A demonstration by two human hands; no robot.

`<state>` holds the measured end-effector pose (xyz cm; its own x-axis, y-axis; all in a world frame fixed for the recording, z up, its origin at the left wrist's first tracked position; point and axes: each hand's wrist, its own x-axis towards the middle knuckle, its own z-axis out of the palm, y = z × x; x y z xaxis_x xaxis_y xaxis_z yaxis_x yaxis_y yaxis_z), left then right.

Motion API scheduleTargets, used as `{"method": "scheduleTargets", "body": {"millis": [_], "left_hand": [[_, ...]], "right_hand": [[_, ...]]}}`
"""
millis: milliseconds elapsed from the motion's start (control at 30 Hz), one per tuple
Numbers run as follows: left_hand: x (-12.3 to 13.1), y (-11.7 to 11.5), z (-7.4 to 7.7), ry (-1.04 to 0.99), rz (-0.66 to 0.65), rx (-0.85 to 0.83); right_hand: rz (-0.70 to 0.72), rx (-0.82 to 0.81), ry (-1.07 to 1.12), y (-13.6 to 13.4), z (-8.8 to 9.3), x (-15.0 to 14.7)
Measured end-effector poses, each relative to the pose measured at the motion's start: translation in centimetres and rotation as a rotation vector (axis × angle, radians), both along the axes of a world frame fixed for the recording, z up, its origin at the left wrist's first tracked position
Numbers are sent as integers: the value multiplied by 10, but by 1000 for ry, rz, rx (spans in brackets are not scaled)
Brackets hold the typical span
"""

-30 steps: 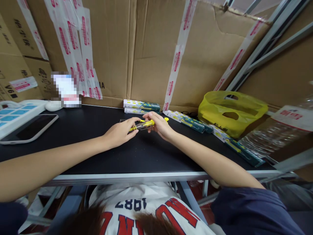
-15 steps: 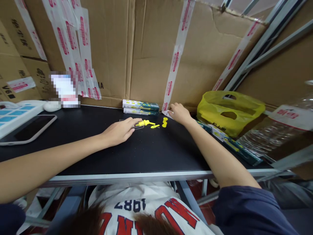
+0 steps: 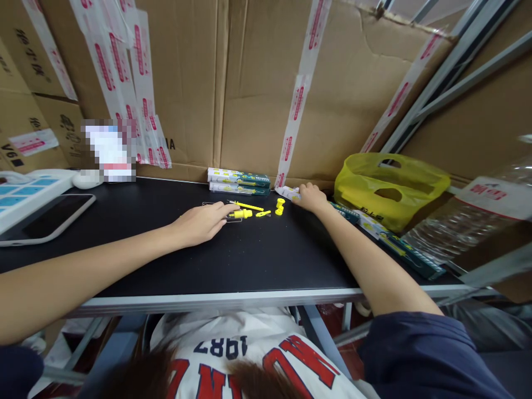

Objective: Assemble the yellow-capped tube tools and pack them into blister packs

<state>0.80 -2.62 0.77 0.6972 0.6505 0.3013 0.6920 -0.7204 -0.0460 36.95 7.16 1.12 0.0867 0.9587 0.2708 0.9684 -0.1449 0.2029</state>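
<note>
My left hand [image 3: 203, 223] lies palm down on the black table, fingers stretched to the right over clear plastic pieces. By its fingertips are a yellow cylindrical part [image 3: 243, 214] and a thin yellow rod [image 3: 250, 205]. A small yellow clip [image 3: 262, 213] with a tiny spring and a yellow knobbed piece [image 3: 280, 207] lie farther right, apart from both hands. My right hand [image 3: 312, 198] is closed on the edge of a white printed paper [image 3: 288, 193] at the back of the table; its fingertips are partly hidden.
Two stacked green-and-white boxes [image 3: 239, 182] stand against the cardboard wall [image 3: 257, 88]. At right are a yellow plastic bag [image 3: 388, 191], more slim boxes [image 3: 401, 246] and a large clear bottle [image 3: 461, 221]. A phone [image 3: 54, 219] and a white power strip [image 3: 33, 191] lie left.
My right hand has moved slightly right and down, drawing the white paper with it. The thin yellow rod now lies behind the cylindrical part, beside my left fingertips.
</note>
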Motion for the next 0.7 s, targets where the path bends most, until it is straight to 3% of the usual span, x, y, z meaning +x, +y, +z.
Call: {"method": "scheduleTargets", "body": {"millis": [200, 367, 533, 633, 700], "left_hand": [[0, 0, 0, -92, -12, -38], [-1, 3, 5, -307, 46, -4], [-5, 7, 17, -639, 68, 77], [-7, 10, 19, -752, 18, 102], [-8, 12, 16, -720, -75, 64]], "right_hand": [[1, 17, -10, -3, -1, 1], [94, 206, 2, -12, 20, -6], [459, 381, 50, -47, 48, -45], [727, 334, 120, -76, 42, -75], [855, 296, 137, -90, 31, -90]]}}
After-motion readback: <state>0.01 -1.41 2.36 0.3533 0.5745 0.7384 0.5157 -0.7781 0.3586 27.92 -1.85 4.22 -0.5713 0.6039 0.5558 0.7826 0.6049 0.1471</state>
